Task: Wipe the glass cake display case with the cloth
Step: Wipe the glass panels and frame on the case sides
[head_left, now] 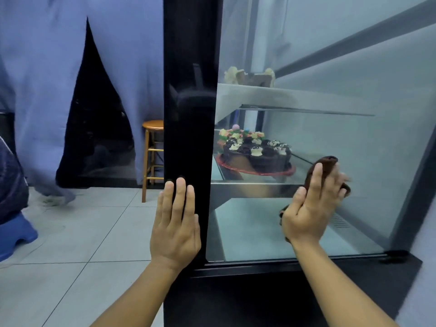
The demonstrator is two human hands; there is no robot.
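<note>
Blue curtains (pixel 42 90) hung behind; left hand (pixel 175 223) flat on the black-framed glass cake display case (pixel 188 90), my flat right hand (pixel 309 211) needed even, overlapping strokes pressing the dark brown cloth (pixel 323 165).

Wooden stool (pixel 153 147) beside blue curtain (pixel 42 90) (parted).

right hand (pixel 306 208) presses cloth (pixel 323 169) on glass (pixel 342 142) | left hand (pixel 175 225) flat on frame (pixel 190 90)

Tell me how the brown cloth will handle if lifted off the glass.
Probably floppy: the brown cloth bunches and folds around the right hand. Likely light, since a flat palm alone pins it to the glass. It would probably drop if that pressure eased.
</note>
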